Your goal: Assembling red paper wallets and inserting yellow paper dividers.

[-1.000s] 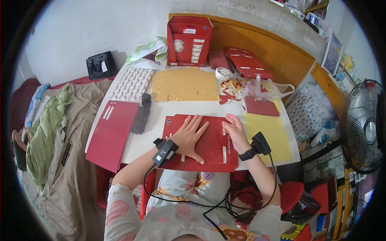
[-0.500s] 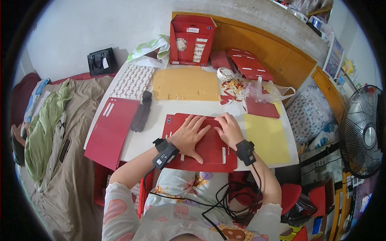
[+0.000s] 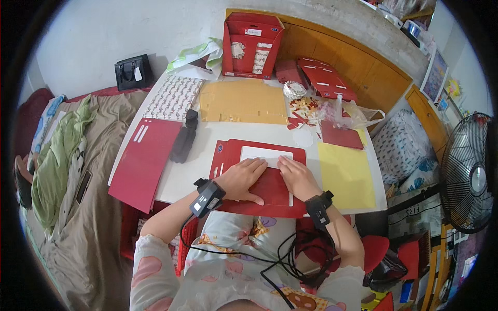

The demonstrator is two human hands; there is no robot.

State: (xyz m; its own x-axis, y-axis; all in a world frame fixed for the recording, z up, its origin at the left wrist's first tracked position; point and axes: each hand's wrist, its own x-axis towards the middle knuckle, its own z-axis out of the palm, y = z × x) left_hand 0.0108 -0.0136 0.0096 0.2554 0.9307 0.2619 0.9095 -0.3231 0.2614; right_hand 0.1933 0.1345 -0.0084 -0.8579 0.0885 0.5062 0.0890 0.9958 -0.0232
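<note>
A red cardboard sheet (image 3: 228,155) with cut-out slots lies on the table's near edge in front of me. At its far part a white rectangle (image 3: 264,153) shows; I cannot tell if it is the back of a folded flap or an opening. My left hand (image 3: 241,181) rests flat on the sheet, thumb spread, fingertips at the white rectangle's near side. Beside it my right hand (image 3: 300,179) lies on the sheet's right part, its fingers stretched forward over the white rectangle's edge. Both hands wear black wrist devices, and they cover much of the sheet.
Red card sheets (image 3: 145,160) and a dark cylindrical pouch (image 3: 183,137) lie left. Beyond are brown cardboard (image 3: 241,101), a patterned sheet (image 3: 174,98) and a red display box (image 3: 253,46). Paper scraps (image 3: 303,110), a plastic bag (image 3: 358,115) and yellow paper (image 3: 345,173) lie right. A fan (image 3: 469,173) stands right.
The white rectangle has come into view on the red sheet's far part. Both hands have drawn a little nearer to me, and my left fingers have come closer together.
</note>
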